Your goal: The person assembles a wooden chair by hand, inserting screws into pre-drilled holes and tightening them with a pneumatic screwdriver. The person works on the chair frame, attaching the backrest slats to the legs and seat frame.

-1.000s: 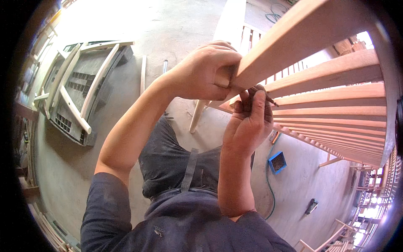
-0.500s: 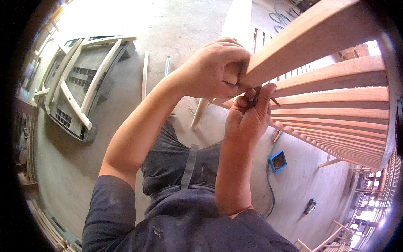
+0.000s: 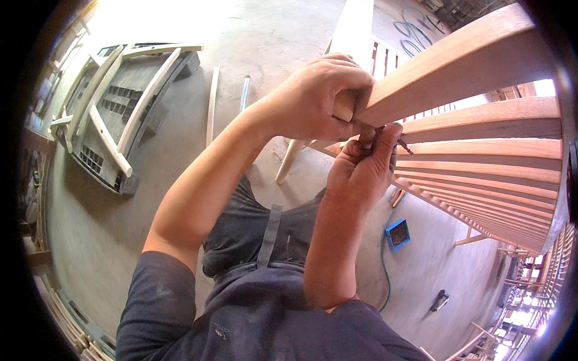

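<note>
My left hand (image 3: 325, 90) is closed round the end of a wooden part at the near corner of a slatted wooden frame (image 3: 445, 72). The pale end of a wooden piece (image 3: 344, 105) shows between its thumb and fingers. Just below, my right hand (image 3: 361, 174) is closed, thumb against bent fingers, close under the thick top rail. From beside its thumb sticks out a thin, dark, screw-like metal piece (image 3: 406, 146); its other end is hidden in the fingers. Reddish slats (image 3: 481, 147) run off to the right.
At left, pale wooden frame parts (image 3: 108, 138) lie on a dark pallet (image 3: 123, 186). A wooden strip (image 3: 212, 102) and a metal tube (image 3: 245, 90) are on the floor. To the right are a blue box (image 3: 397, 234), a green hose (image 3: 384, 271) and a small dark tool (image 3: 440, 300).
Both hands and the slatted frame sit slightly farther right in view, as does much of the upper background. The grip of each hand looks the same.
</note>
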The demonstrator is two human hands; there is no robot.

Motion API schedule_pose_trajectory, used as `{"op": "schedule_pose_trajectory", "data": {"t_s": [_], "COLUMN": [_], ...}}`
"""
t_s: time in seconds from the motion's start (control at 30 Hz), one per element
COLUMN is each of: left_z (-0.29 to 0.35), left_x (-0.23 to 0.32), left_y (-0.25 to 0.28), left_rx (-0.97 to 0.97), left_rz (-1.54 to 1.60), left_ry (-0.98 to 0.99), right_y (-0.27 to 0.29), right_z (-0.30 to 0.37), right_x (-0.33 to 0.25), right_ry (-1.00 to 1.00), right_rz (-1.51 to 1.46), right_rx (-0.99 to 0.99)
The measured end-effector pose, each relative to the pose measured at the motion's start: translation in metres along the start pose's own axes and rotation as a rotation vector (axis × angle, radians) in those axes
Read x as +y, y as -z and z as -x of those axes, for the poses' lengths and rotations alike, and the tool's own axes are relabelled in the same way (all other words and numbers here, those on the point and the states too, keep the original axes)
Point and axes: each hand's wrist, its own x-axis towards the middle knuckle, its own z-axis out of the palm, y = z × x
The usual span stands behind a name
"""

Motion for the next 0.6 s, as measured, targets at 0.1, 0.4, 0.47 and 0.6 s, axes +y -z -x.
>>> {"op": "schedule_pose_trajectory", "data": {"t_s": [0.1, 0.4, 0.47, 0.6], "left_z": [0.0032, 0.0026, 0.0040, 0.0047], "left_x": [-0.0024, 0.0002, 0.0015, 0.0042], "left_y": [-0.0028, -0.0051, -0.0036, -0.0050], "left_rx": [0.021, 0.032, 0.021, 0.017], "left_rz": [-0.008, 0.009, 0.007, -0.013], "left_ry": [-0.018, 0.003, 0.018, 0.031], "right_y": [-0.0018, -0.0057, -0.0059, -0.0053], "right_z": [-0.0014, -0.0011, -0.0005, 0.0031], "right_x": [0.0034, -0.0009, 0.0006, 0.0010], "right_ry": [-0.015, 0.048, 0.062, 0.081], "right_rz": [-0.030, 0.112, 0.099, 0.041], "right_rx": [0.057, 0.051, 0.068, 0.007]}}
